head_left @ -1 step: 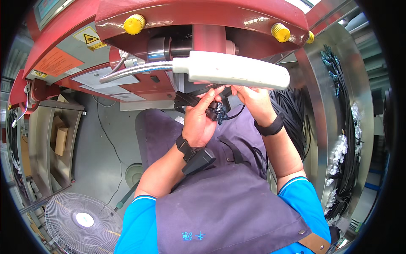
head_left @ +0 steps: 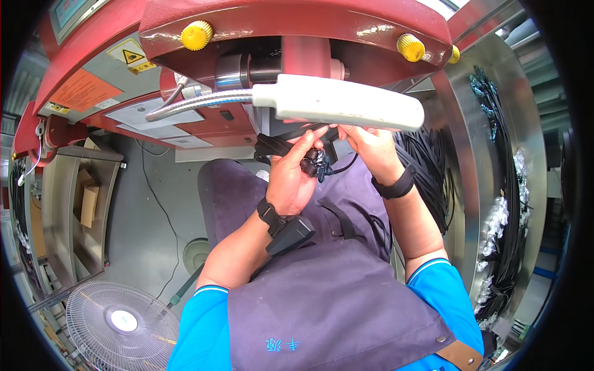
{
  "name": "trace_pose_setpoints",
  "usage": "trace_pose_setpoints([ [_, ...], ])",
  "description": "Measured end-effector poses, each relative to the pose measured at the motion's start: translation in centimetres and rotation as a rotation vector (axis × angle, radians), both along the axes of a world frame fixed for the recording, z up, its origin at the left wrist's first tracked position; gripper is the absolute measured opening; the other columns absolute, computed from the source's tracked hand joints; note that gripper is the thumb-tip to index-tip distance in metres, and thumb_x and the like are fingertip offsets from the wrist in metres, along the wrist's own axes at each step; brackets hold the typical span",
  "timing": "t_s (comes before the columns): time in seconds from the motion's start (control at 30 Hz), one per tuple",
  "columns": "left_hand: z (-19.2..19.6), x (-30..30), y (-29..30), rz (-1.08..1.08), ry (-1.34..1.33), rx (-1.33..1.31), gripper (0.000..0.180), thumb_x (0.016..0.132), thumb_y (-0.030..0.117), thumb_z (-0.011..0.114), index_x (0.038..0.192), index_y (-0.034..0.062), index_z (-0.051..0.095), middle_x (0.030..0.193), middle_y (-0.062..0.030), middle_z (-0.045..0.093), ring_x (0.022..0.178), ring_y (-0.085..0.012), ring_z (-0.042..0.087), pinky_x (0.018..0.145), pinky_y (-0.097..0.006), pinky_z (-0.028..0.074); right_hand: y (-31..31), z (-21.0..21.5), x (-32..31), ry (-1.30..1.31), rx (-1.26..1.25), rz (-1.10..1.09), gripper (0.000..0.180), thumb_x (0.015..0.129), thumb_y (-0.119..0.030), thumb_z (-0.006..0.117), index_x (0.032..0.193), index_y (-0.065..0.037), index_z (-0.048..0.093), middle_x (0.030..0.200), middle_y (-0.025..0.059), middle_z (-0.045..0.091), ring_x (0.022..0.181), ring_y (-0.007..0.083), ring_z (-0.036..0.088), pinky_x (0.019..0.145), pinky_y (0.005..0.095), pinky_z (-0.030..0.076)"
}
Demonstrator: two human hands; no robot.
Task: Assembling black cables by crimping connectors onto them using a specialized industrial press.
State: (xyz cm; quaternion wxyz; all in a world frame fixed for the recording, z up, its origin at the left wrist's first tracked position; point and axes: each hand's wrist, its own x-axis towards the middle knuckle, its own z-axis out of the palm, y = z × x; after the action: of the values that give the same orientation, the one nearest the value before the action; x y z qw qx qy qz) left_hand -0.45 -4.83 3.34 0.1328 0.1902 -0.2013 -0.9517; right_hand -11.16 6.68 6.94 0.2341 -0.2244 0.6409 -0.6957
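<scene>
My left hand (head_left: 291, 179) is closed around a black cable (head_left: 272, 146), whose flat bundled part sticks out to the left of the thumb. Beside the fingers sits a dark connector end (head_left: 311, 162) wrapped in bluish clear film, and a thin loop of cable curves from it toward the right. Fingers pinched together, my right hand (head_left: 374, 151) meets the left fingertips just below a white lamp head (head_left: 346, 104). The lamp covers part of the right fingers, so what they pinch cannot be made out.
A red machine (head_left: 297, 18) with yellow knobs (head_left: 197, 35) overhangs my hands. The lamp hangs on a bendable metal neck (head_left: 204, 102). Black cables (head_left: 427, 167) hang at right beside a metal trough (head_left: 476, 154) holding more cables. A fan (head_left: 124, 320) stands lower left, near a metal shelf (head_left: 74, 204).
</scene>
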Motion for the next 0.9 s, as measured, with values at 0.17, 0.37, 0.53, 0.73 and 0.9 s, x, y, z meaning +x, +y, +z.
trace_pose_setpoints([
  [0.17,-0.3,0.3,-0.2,0.013,-0.027,0.011,0.013,0.09,0.012,0.061,0.097,0.0021,0.065,0.104,-0.0127,0.066,0.08,-0.0126,0.058,0.076,-0.03,0.049,-0.3,-0.8,0.0,-0.011,-0.018,0.029,0.01,0.089,-0.006,0.059,0.098,-0.002,0.061,0.083,0.0018,0.061,0.067,0.0067,0.052,0.062,0.0223,0.044],
  [0.37,-0.5,-0.2,-0.8,0.009,-0.037,-0.01,0.018,0.089,0.015,0.062,0.098,0.0005,0.066,0.093,-0.009,0.066,0.079,-0.014,0.058,0.074,-0.029,0.049,-1.1,-1.0,-0.6,0.006,-0.028,0.023,0.009,0.088,-0.003,0.059,0.096,-0.001,0.062,0.084,0.0041,0.065,0.068,0.0072,0.053,0.062,0.022,0.044],
  [0.53,-0.6,-0.2,-1.0,0.004,-0.047,-0.015,0.018,0.089,0.015,0.062,0.099,0.0002,0.066,0.092,-0.0084,0.067,0.079,-0.0133,0.058,0.073,-0.028,0.048,-1.3,-1.0,-0.6,0.004,-0.056,0.015,0.009,0.088,-0.002,0.058,0.095,0.0,0.063,0.083,0.004,0.066,0.067,0.0072,0.054,0.061,0.0217,0.045],
  [0.73,0.0,-0.6,-0.7,0.021,-0.046,0.007,0.014,0.089,0.013,0.061,0.097,0.0026,0.066,0.102,-0.0114,0.067,0.079,-0.0112,0.058,0.074,-0.028,0.049,-1.1,-0.3,-0.6,0.012,0.002,-0.015,0.007,0.088,-0.002,0.058,0.093,-0.001,0.062,0.078,0.0021,0.063,0.065,0.0062,0.052,0.058,0.0207,0.042],
  [0.9,0.8,-0.6,-0.3,-0.011,0.028,-0.015,0.012,0.089,0.01,0.061,0.098,0.0031,0.064,0.104,-0.0121,0.067,0.082,-0.0122,0.058,0.077,-0.029,0.049,0.1,0.2,-0.5,-0.096,-0.039,0.0,0.004,0.089,-0.006,0.06,0.093,-0.004,0.061,0.073,-0.0007,0.058,0.061,0.0033,0.048,0.05,0.0179,0.033],
])
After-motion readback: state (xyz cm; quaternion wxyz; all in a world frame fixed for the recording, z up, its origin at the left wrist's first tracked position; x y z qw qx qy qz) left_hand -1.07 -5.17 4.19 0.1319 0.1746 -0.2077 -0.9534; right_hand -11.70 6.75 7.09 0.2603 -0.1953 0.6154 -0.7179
